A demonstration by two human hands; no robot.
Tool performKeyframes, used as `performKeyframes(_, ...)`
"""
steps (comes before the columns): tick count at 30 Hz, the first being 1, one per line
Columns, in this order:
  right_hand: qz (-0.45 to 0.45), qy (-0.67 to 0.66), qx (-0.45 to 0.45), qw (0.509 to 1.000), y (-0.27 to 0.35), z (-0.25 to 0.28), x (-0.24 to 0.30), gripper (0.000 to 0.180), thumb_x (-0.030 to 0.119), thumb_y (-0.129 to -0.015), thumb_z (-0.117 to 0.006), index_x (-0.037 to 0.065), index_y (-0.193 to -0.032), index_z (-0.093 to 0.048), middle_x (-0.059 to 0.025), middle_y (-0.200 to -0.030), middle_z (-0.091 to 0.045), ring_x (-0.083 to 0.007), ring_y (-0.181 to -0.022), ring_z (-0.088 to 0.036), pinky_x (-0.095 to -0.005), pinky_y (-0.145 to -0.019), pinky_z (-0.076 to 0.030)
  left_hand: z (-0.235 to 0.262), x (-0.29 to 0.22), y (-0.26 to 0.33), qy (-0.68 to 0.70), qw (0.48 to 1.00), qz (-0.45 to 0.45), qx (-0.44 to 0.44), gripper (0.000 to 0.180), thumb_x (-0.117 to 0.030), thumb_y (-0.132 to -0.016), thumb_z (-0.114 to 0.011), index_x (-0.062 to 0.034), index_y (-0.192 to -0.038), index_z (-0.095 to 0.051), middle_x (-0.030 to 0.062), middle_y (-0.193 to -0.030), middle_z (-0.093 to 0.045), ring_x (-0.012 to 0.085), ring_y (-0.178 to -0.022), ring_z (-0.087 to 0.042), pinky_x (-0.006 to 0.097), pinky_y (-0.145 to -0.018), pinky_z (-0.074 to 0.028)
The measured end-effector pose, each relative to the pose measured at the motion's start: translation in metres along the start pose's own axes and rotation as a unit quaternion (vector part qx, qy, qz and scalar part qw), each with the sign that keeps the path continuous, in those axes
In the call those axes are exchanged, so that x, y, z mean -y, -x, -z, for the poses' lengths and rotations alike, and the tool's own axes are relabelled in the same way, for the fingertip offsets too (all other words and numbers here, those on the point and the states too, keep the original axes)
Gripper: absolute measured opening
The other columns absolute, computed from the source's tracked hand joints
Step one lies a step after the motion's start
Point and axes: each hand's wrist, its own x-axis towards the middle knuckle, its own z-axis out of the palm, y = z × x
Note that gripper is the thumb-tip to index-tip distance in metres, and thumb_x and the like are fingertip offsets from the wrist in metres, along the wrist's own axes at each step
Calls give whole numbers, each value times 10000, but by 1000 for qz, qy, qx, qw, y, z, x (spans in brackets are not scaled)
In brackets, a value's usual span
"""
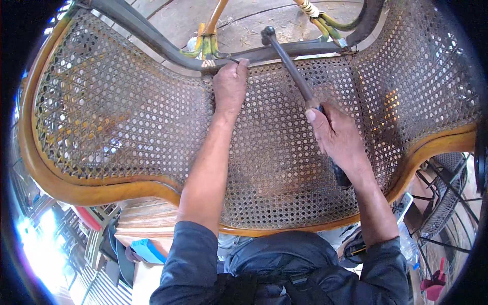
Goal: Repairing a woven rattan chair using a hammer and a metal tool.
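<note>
A woven cane panel (274, 152) with a curved wooden rim spreads out in front of me, part of a chair or settee. In my right hand (338, 134) is a hammer (291, 63), gripped by its dark handle, its small head raised above the dark far rail (274, 53). At that rail my left hand (231, 86) is closed, thumb and fingers pinched together. A thin dark tip shows by its fingertips; what it belongs to I cannot make out. Pale binding wraps the greenish cane joint (207, 48) just beyond the left hand.
The wooden rim (101, 193) curves along the near side. Another bound leg joint (325, 25) stands at the far right of the rail. Below left lie planks (147, 218) and a blue packet (148, 250). A black-framed woven chair (447, 188) and a clear bottle (408, 246) are at right.
</note>
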Motion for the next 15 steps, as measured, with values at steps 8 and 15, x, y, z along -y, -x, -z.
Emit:
performKeyframes(8,21,19,1,1000,0,-2,11,399,397,-944,-494,14,-1008,-588,-245,-764,-619,-410,-758,-638,-467,-669,-490,-5,12,2,-12,998,-63,-22,354,-271,-874,-608,20,-676,-570,247,-670,-554,437,-657,-546,500,-611,-425)
performKeyframes(15,70,33,2,997,2,5,39,422,409,-938,-501,-11,-944,-552,-252,-731,-598,-436,-719,-617,-487,-623,-477,2,0,5,-26,998,-65,9,281,-284,-906,-549,-26,-859,-650,190,-800,-624,392,-757,-572,481,-677,-448)
